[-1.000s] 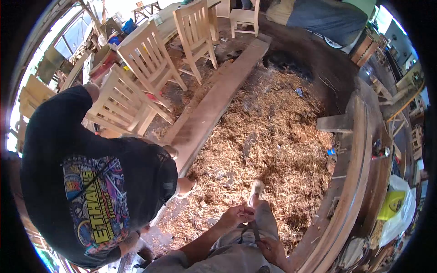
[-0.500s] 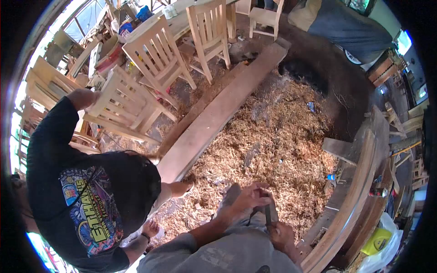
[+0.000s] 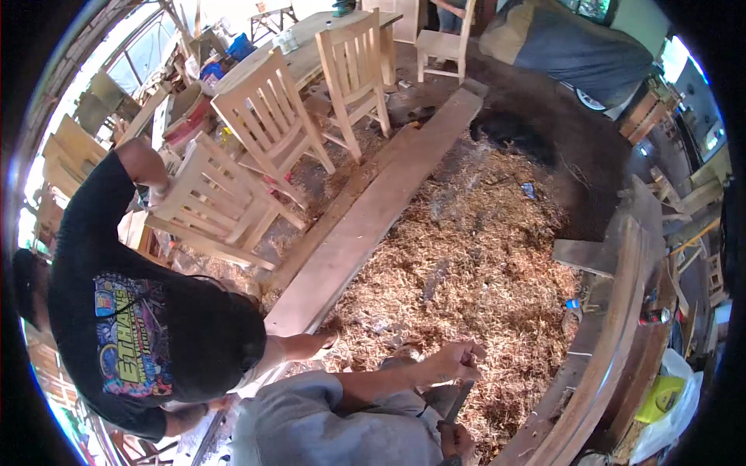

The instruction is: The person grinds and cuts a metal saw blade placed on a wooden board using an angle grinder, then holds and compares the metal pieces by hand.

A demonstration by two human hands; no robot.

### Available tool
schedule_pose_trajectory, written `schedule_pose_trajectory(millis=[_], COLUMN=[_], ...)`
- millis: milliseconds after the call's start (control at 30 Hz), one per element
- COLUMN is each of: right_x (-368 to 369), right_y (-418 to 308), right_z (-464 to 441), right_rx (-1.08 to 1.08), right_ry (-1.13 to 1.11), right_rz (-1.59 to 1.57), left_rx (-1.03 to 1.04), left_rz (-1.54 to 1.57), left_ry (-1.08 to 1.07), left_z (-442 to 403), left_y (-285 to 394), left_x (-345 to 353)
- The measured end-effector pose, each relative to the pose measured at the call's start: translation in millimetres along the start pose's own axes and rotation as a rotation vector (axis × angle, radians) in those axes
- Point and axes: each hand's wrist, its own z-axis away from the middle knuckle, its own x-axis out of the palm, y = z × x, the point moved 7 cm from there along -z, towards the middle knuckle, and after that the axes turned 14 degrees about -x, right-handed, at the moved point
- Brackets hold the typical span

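My right hand (image 3: 458, 441), low in the view, is closed round the lower end of a dark, flat, narrow strip (image 3: 460, 400), perhaps metal; its exact kind is unclear. The strip points upward, away from me. Near its upper end is my left hand (image 3: 451, 363), fingers bent and a gap between thumb and forefinger. The thumb is close to the strip's tip, but I cannot tell whether it touches. Wood shavings (image 3: 482, 287) cover the floor beneath both hands.
To the left a person in a black T-shirt (image 3: 210, 318) rests an arm by a slatted wooden chair (image 3: 225, 186). A long plank (image 3: 373, 225) runs across the floor. Stacked boards (image 3: 598, 349) line the right, beside a white bag (image 3: 676, 412). A covered vehicle (image 3: 575, 54) stands behind.
My left hand has shifted slightly right and down, its fingers loosening from a pinch. The strip and my right hand sit lower in view. The other person's head now shows at the left.
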Motion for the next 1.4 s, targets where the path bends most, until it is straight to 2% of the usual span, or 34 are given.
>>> schedule_pose_trajectory(millis=[33,67,133,167,233,267,333,400,433,467,533,567,600,667,700,733,767,800,867,933,1000,1033,1067,1100,1133,1167,1200,1333,1400], right_x=[2,2,9,11,19,20,25,37,47,55,61,62,85,134,135,127,133,135,109,100,112,118,120,126,135,145,152,163,153], right_y=[-4,-7,1,37,50,55,72,108,128,151,178,177,229,349,331,323,336,325,277,247,248,250,250,257,261,271,279,301,313], right_z=[10,21,40,54,75,86,111,136,156,180,236,273,301,352,385,421,440,466,504,530,556,570,584,599,615,628,642,690,706], right_rx=[-0.065,-0.131,-0.124,-0.124,-0.111,-0.195,-0.284,-0.159,-0.181,-0.179,-0.270,-0.215,-0.207,-0.248,-0.190,-0.335,-0.278,-0.196,-0.061,-0.129,-0.065,-0.028,0.014,0.118,0.183,0.167,0.231,0.482,0.555], right_ry=[0.040,0.078,0.099,0.156,0.225,0.277,0.344,0.372,0.451,0.469,0.544,0.539,0.560,0.743,0.802,0.719,0.826,0.942,0.903,0.855,1.047,1.143,1.228,1.238,1.238,1.311,1.375,1.554,1.625], right_rz=[0.003,0.006,-0.012,-0.100,-0.177,-0.211,-0.245,-0.339,-0.488,-0.485,-0.437,-0.392,-0.406,-0.647,-0.724,-0.342,-0.429,-0.521,-0.470,-0.187,-0.307,-0.376,-0.466,-0.658,-0.849,-0.771,-0.795,-0.922,-1.005], left_rx=[-0.093,-0.093,0.054,0.115,0.137,0.158,0.087,0.072,0.080,0.083,0.229,0.217,0.204,0.207,0.157,0.102,0.074,0.106,0.156,-0.167,-0.230,-0.189,-0.243,-0.231,-0.199,-0.158,-0.258,-0.383,-0.638], left_rz=[-0.025,-0.035,-0.110,-0.058,-0.158,-0.257,-0.317,-0.337,-0.358,-0.366,-0.403,-0.420,-0.448,-0.410,-0.370,-0.330,-0.446,-0.688,-0.725,-0.491,-0.548,-0.601,-0.554,-0.546,-0.580,-0.600,-0.616,-0.891,-0.956], left_ry=[0.051,0.036,0.058,-0.008,-0.033,-0.049,-0.146,-0.318,-0.342,-0.358,-0.255,-0.178,-0.100,-0.088,-0.244,-0.397,-0.417,-0.492,-0.618,-0.625,-0.592,-0.663,-0.615,-0.537,-0.551,-0.565,-0.623,-0.892,-1.066], left_z=[8,-1,-16,-25,-4,5,17,22,38,46,64,75,89,107,119,130,139,151,149,192,207,206,188,197,191,188,176,209,230], left_y=[0,-7,-12,-26,-16,-21,-55,-109,-122,-141,-175,-190,-203,-242,-266,-292,-321,-344,-415,-425,-429,-435,-458,-459,-467,-475,-492,-578,-634], left_x=[1,1,-8,3,23,38,75,117,137,152,182,194,205,235,263,293,319,345,386,423,458,470,471,493,504,522,533,607,630])
